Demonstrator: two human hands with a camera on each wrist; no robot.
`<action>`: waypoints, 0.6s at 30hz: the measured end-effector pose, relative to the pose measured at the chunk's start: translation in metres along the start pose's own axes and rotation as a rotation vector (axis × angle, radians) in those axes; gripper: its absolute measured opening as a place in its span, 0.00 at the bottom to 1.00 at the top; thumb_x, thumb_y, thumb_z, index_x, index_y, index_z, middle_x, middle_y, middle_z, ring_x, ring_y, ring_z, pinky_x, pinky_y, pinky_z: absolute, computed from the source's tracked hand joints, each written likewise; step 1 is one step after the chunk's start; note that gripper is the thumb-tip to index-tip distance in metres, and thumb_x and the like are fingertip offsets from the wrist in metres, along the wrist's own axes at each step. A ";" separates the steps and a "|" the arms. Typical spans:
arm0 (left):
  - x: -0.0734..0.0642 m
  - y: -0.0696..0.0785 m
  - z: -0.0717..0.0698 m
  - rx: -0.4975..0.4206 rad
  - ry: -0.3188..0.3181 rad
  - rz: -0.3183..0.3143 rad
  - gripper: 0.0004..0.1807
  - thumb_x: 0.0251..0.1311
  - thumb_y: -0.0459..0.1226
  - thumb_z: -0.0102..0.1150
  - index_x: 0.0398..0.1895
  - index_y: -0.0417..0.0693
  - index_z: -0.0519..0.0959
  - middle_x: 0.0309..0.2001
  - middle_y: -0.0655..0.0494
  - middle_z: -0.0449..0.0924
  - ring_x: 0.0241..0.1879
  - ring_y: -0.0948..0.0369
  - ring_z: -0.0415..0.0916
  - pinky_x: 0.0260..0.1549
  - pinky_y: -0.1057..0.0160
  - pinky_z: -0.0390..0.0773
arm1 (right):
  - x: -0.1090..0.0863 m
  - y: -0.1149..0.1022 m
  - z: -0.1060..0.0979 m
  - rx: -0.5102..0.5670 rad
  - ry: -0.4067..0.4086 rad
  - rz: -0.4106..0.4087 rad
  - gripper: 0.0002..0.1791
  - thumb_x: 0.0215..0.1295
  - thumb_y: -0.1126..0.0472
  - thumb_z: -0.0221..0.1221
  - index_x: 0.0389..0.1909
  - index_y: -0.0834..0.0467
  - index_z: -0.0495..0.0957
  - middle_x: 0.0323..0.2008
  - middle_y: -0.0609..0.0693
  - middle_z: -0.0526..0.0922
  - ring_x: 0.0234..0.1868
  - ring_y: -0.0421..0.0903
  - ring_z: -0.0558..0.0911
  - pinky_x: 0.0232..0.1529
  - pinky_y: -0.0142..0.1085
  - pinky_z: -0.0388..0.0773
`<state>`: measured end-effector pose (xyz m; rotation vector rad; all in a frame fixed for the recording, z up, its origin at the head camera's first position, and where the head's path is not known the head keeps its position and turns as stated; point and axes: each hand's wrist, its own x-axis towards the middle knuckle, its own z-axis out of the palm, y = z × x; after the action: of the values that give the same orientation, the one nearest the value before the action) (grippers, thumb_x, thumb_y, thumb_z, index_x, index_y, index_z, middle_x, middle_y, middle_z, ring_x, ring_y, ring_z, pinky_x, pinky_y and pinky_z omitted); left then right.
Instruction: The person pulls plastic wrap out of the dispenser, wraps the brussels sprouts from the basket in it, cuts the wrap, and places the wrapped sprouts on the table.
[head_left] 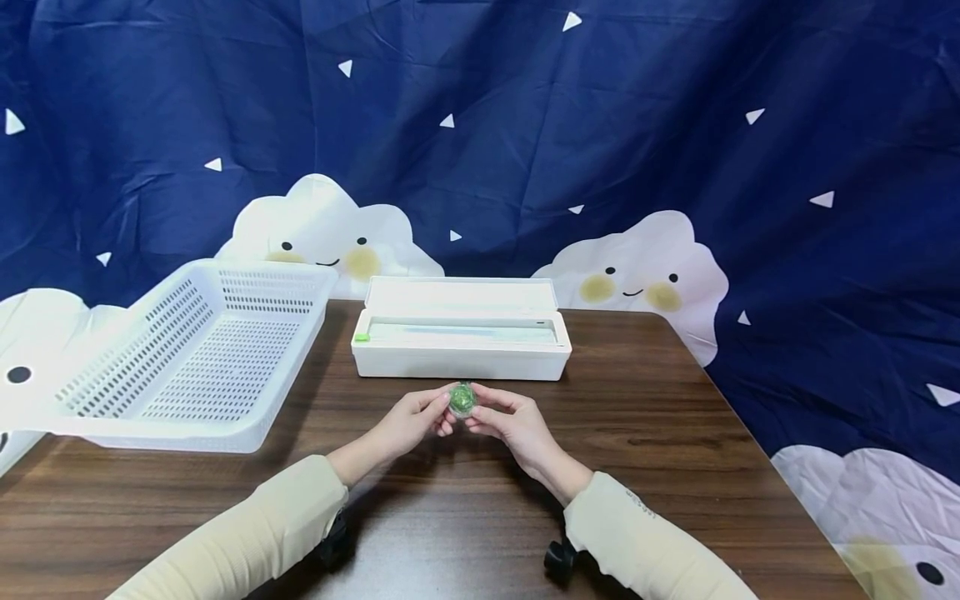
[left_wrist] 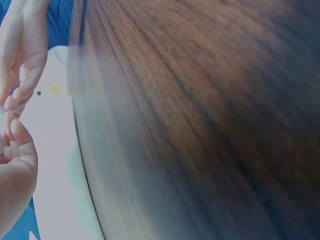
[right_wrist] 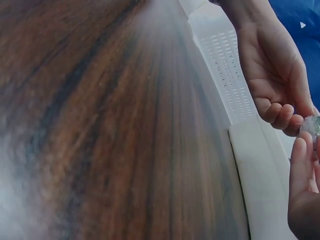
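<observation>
A small round green thing [head_left: 462, 400], covered in shiny clear film, is held between both hands above the table. My left hand [head_left: 415, 417] pinches its left side with thumb and fingers. On the other side my right hand [head_left: 513, 423] pinches it the same way. In the right wrist view the clear wrapping [right_wrist: 311, 126] shows at the right edge between the fingertips. The left wrist view catches both hands at its left edge, with the green thing mostly out of frame. Just behind the hands stands a long white box [head_left: 461, 362], its lid [head_left: 461, 294] raised.
A green tab [head_left: 362, 337] sits at the left end of the box's opening. To the left lies a white perforated basket [head_left: 258, 433]. The brown wooden table [head_left: 675, 433] extends to the right, and a blue cloth with clouds [head_left: 495, 150] hangs behind.
</observation>
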<state>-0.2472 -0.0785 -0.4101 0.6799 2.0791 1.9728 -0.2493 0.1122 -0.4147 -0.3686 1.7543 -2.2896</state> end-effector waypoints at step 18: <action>0.008 -0.006 -0.006 0.009 0.000 -0.156 0.22 0.70 0.32 0.39 0.61 0.23 0.58 0.25 0.53 0.71 0.23 0.66 0.71 0.25 0.70 0.75 | 0.001 0.002 0.001 -0.026 -0.005 0.086 0.23 0.58 0.77 0.55 0.55 0.74 0.64 0.38 0.59 0.75 0.31 0.46 0.82 0.37 0.35 0.79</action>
<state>-0.2575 -0.0800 -0.4140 0.5023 2.0740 1.8794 -0.2500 0.1104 -0.4164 -0.2977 1.7642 -2.2066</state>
